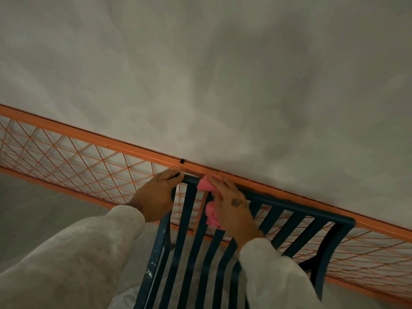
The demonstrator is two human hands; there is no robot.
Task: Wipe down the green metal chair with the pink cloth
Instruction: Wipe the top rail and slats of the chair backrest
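The dark green metal chair (296, 228) stands in front of me, its slatted back running from lower left to right. My left hand (156, 195) grips the left corner of the chair's top rail. My right hand (231, 206) presses the crumpled pink cloth (204, 185) against the top rail and upper slats just right of that corner. Part of the cloth hangs below my palm (211, 216). Pale sleeves cover both forearms.
An orange metal railing (116, 142) with diamond wire mesh (73, 161) runs diagonally right behind the chair back, touching or nearly touching it. Beyond it is a mottled grey wall (223, 74). Grey floor (33, 208) shows at the lower left.
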